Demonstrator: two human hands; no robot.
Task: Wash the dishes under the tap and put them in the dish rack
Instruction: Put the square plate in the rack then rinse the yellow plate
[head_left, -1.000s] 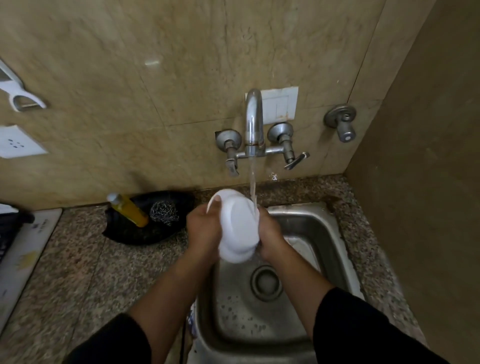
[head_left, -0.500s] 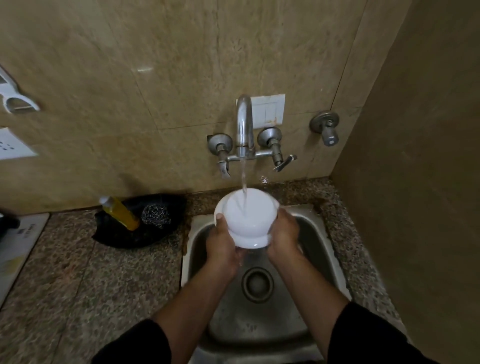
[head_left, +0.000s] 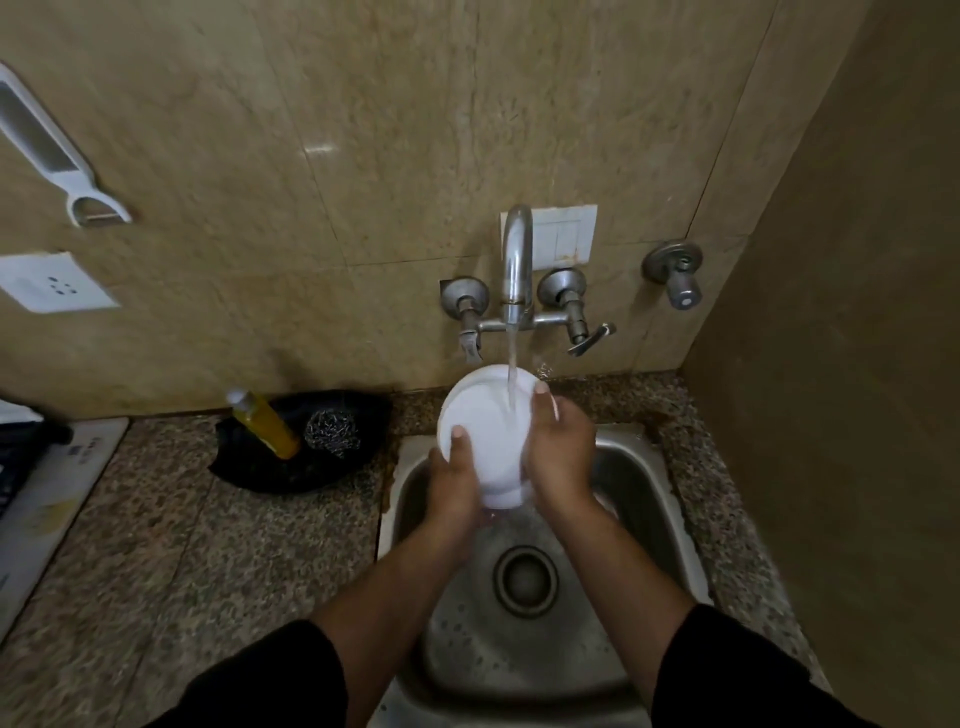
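Both hands, left hand (head_left: 453, 486) and right hand (head_left: 561, 457), clasp a smooth round white bowl (head_left: 488, 431) under the chrome tap (head_left: 517, 260) above the dimpled steel sink (head_left: 649, 483).

— What is seen on the speckled granite counter (head_left: 182, 545)?

— A black tray (head_left: 311, 462) is set against the wall; a yellow bottle (head_left: 265, 423) is leaned in it, just beside a steel scrubber (head_left: 332, 431).

— And on the beige wall?

— A white socket plate (head_left: 54, 283) is mounted at the left, a white peeler-like tool (head_left: 62, 161) is hung above it, and a separate valve (head_left: 675, 270) is fixed at the right.
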